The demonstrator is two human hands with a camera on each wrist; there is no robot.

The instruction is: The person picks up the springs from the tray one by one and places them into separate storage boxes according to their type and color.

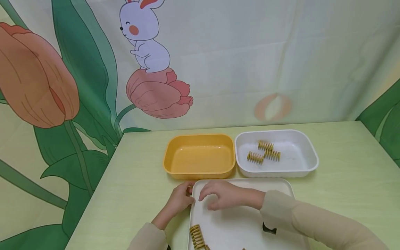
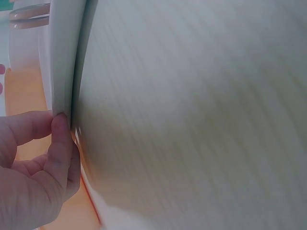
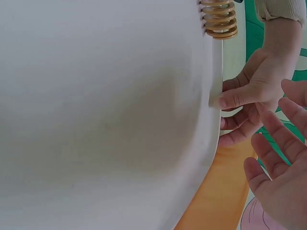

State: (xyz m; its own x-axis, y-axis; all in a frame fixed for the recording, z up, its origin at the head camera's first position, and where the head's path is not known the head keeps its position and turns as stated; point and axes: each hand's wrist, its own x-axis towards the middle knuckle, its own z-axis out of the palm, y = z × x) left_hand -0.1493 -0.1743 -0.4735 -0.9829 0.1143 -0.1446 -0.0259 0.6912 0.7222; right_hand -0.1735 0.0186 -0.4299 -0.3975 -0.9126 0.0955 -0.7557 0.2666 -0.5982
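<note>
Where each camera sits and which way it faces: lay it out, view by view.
Head: worn on the head, facing forward and down at the white tray; left grip, right grip and sleeves show.
Left wrist: worn there, facing the tray's rim and tabletop; left grip pinches the rim.
Right wrist: worn there, facing across the tray; both grips and the left sleeve show.
Shared: head and right wrist show a coil spring on the tray.

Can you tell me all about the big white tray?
The white rectangular tray has rounded corners and a raised rim, and looks like plastic. It lies on the pale wood-grain table; its near edge is out of view. The left hand pinches its left rim; the right hand hovers above. A gold metal coil spring lies along its left side.
</note>
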